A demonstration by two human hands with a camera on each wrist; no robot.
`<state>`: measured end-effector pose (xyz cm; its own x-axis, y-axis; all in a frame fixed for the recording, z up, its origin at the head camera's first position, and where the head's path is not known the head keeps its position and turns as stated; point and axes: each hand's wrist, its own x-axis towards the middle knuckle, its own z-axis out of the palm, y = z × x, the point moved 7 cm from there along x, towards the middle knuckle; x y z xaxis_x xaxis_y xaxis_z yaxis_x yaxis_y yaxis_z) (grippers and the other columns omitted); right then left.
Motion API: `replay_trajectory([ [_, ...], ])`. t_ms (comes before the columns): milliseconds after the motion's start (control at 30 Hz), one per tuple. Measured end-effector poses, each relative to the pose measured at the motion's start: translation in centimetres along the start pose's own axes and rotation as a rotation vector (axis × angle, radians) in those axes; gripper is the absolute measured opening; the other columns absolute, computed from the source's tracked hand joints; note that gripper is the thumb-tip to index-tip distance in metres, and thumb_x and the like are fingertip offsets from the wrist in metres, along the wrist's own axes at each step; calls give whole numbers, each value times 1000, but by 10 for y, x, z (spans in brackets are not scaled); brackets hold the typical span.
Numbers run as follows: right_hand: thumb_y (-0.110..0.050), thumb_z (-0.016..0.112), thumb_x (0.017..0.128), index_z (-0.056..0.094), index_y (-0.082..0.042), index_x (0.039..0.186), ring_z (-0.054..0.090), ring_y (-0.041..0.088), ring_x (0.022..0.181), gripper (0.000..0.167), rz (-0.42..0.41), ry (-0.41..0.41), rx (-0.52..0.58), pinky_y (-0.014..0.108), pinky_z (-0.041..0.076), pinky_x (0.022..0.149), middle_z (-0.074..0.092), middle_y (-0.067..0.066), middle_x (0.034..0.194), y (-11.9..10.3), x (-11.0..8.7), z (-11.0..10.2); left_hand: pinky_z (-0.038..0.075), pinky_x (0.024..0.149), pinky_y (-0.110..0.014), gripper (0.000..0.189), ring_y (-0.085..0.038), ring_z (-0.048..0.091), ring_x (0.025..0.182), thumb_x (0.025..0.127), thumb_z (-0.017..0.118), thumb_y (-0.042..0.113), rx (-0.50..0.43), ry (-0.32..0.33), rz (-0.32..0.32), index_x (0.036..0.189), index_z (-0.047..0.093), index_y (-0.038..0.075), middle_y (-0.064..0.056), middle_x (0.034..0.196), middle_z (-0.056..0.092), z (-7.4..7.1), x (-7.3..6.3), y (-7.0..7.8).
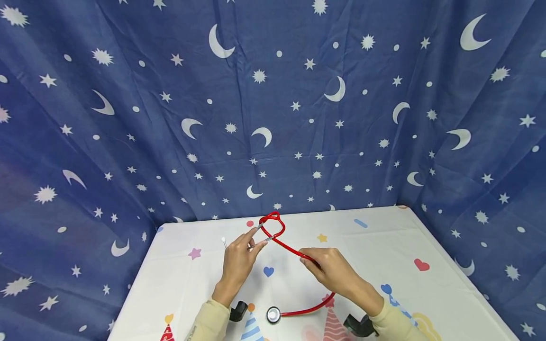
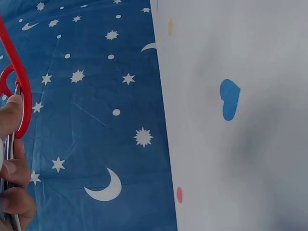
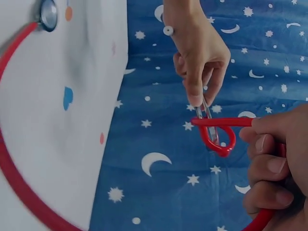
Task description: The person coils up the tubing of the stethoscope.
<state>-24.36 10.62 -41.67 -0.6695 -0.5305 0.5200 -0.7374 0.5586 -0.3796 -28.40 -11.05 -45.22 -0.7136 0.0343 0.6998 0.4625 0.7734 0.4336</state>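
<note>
A stethoscope with red tubing (image 1: 290,248) is held up between both hands over the table. My left hand (image 1: 239,258) pinches its metal ear tubes (image 3: 208,111), and the red tubing forms a loop just beyond the fingertips. One white ear tip (image 3: 168,31) shows beside the left wrist. My right hand (image 1: 334,270) grips the tubing farther along, fingers curled round it. From below that hand the tube curves down to the round chest piece (image 1: 273,315), near the front of the table. In the left wrist view the left hand (image 2: 14,159) shows only partly, at the edge.
The white table cover (image 1: 183,279) is printed with hearts, stars and party hats. Behind the table hangs a blue curtain (image 1: 281,128) with moons and stars. Black wrist mounts (image 1: 239,311) show beside both cream sleeves (image 1: 210,322).
</note>
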Motion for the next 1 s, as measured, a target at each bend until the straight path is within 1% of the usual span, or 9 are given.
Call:
replay_trajectory([
  [67, -14, 69, 92, 73, -11, 101, 43, -6, 58, 11, -26, 23, -22, 9, 40, 53, 68, -9, 75, -1, 3, -5, 38, 49, -18, 48, -5, 47, 53, 78, 83, 29, 11, -3, 31, 118, 70, 5, 6, 64, 56, -2, 1, 4],
  [167, -12, 70, 91, 72, -11, 101, 45, -6, 59, 10, -87, 68, -49, 9, 40, 55, 68, -9, 77, -6, 9, -14, 50, 54, -24, 49, -12, 63, 59, 78, 83, 28, 18, -2, 82, 118, 70, 4, 4, 65, 58, -4, 1, 11],
  [267, -11, 70, 90, 71, -10, 101, 48, -4, 62, 11, -160, 107, -71, 11, 43, 58, 70, -7, 80, -12, 16, -22, 56, 59, -31, 48, -17, 70, 67, 79, 82, 28, 14, -3, 112, 119, 69, 3, 1, 65, 60, -6, 2, 17],
  [367, -10, 70, 90, 70, -9, 101, 50, -3, 63, 11, -214, 123, -83, 12, 44, 59, 70, -6, 79, -17, 22, -29, 56, 59, -31, 48, -17, 71, 68, 79, 82, 28, 11, -7, 130, 119, 69, 3, -1, 66, 62, -7, 4, 22],
  [433, -9, 70, 90, 70, -9, 101, 50, -3, 62, 11, -233, 122, -87, 11, 44, 58, 69, -6, 79, -19, 25, -33, 55, 58, -29, 48, -16, 71, 67, 79, 82, 29, 20, -9, 144, 118, 70, 5, -1, 66, 62, -9, 5, 25],
  [567, -8, 70, 89, 70, -9, 102, 47, -3, 61, 14, -249, 124, -81, 10, 41, 57, 68, -6, 78, -22, 30, -39, 54, 57, -26, 46, -14, 70, 65, 80, 81, 30, 30, -14, 171, 118, 70, 6, 2, 66, 61, -12, 5, 31],
  [733, -13, 67, 93, 70, -8, 103, 48, -2, 61, 11, -250, 125, -81, 9, 41, 57, 69, -5, 80, -25, 34, -44, 54, 56, -25, 45, -13, 71, 65, 79, 81, 29, 32, -13, 196, 117, 70, 6, 2, 68, 63, -17, 5, 40],
  [833, -18, 64, 96, 71, -8, 103, 48, -2, 61, 14, -245, 115, -84, 8, 41, 57, 70, -5, 81, -26, 37, -46, 54, 57, -24, 46, -11, 70, 64, 79, 81, 29, 35, -36, 212, 118, 70, 7, 3, 68, 63, -18, 6, 46],
  [1000, -11, 70, 90, 70, -8, 105, 49, -1, 60, 15, -256, 112, -83, 8, 41, 56, 69, -4, 80, -26, 40, -50, 52, 57, -21, 45, -8, 63, 59, 81, 80, 31, 30, -90, 243, 119, 69, 10, 5, 69, 63, -17, 5, 53],
])
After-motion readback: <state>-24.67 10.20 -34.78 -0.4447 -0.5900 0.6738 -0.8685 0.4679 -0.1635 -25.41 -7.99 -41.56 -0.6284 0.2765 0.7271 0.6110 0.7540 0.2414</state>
